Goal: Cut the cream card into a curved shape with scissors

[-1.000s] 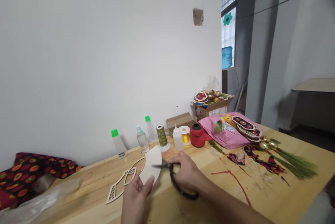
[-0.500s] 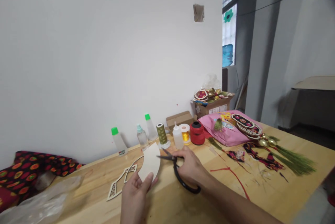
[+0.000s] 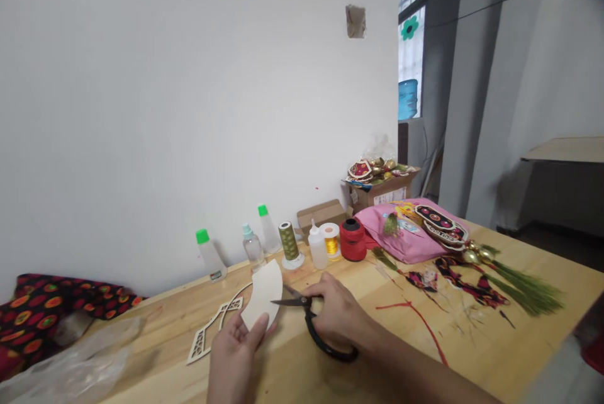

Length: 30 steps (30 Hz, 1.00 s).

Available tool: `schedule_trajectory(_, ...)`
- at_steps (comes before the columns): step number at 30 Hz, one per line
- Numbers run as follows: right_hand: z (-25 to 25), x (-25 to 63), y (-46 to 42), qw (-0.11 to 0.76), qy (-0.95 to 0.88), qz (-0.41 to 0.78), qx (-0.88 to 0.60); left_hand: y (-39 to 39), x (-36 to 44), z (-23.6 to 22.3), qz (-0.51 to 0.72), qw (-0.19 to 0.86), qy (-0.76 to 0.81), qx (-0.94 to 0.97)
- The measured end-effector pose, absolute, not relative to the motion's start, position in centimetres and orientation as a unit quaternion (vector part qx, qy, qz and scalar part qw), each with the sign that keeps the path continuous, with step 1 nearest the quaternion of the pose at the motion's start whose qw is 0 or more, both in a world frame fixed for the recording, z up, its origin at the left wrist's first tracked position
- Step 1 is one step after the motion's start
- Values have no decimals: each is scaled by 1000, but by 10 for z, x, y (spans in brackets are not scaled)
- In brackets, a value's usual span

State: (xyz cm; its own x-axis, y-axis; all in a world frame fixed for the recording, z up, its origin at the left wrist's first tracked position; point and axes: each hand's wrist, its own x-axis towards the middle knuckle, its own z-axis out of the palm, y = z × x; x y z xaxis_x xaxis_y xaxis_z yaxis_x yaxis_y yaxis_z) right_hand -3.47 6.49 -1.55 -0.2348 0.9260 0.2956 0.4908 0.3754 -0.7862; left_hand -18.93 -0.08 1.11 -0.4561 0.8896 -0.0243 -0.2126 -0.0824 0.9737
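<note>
My left hand (image 3: 233, 353) pinches the lower end of a curved cream card piece (image 3: 263, 294) and holds it upright above the wooden table (image 3: 472, 353). My right hand (image 3: 337, 313) grips black scissors (image 3: 311, 322), fingers through the loops. The blades are slightly apart with their tips at the card's right edge. A cut-out cream lattice shape (image 3: 212, 331) lies flat on the table just left of the card.
Along the wall stand green-capped bottles (image 3: 207, 256), a clear bottle (image 3: 252, 246), thread spools (image 3: 289, 243), a red spool (image 3: 353, 240) and cardboard boxes (image 3: 384, 190). Pink cloth (image 3: 406, 234), patterned ornaments and green tassels (image 3: 523, 287) lie right. Patterned fabric (image 3: 42, 306) and clear plastic (image 3: 66, 363) lie left.
The scissors drew back from the card half a second ago, then returned with blades parted at its right edge. The card and my left hand shifted slightly left.
</note>
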Motion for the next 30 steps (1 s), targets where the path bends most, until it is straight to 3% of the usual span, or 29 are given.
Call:
schedule_trajectory(15, -6, -37, 56, 366, -771, 208, -479, 0, -193, 10, 676, 411, 535, 295)
schedule_trajectory(30, -9, -37, 61, 377, -740, 243, -501, -3, -184, 9, 673, 431, 529, 285)
